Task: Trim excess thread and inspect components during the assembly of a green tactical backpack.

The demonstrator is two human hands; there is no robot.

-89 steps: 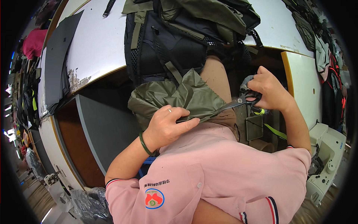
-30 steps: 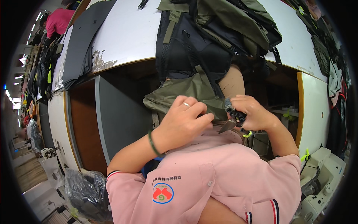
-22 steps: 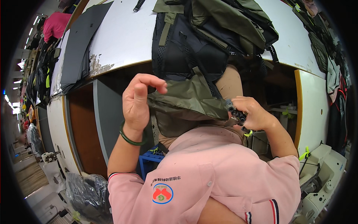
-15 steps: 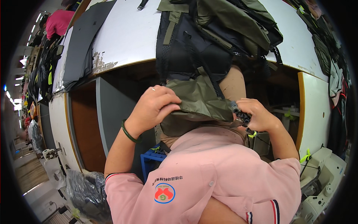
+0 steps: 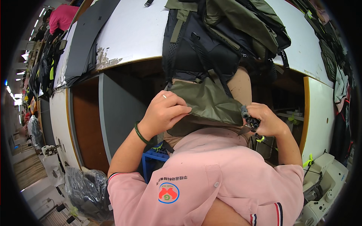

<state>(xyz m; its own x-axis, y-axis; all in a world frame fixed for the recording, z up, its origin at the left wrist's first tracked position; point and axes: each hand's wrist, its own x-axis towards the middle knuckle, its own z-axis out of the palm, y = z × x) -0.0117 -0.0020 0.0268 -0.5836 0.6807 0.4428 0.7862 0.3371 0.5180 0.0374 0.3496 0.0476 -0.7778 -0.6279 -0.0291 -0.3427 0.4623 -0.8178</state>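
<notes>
An olive-green fabric flap (image 5: 213, 100) of a black and green backpack (image 5: 203, 56) hangs over the table's front edge onto my lap. My left hand (image 5: 167, 111), wearing a ring and a dark green bangle, pinches the flap's near edge between thumb and fingertips. At the flap's right end, my right hand (image 5: 266, 118) is closed round a bunch of small black parts (image 5: 250, 118). A pointed, blade-like metal piece (image 5: 244, 130) sticks out below them; its full shape is hidden by the hand.
The backpack's upper part lies on a white table (image 5: 132, 34) with a chipped edge. Dark grey sheets (image 5: 85, 37) are stacked at left. Below are open compartments and a blue crate (image 5: 151, 160). A sewing machine (image 5: 326, 188) stands at lower right; a person in pink (image 5: 62, 17) is far left.
My left hand has slid right along the flap's edge, and its fingers have closed into a tighter pinch. The right hand keeps its hold. The whole view has shifted slightly.
</notes>
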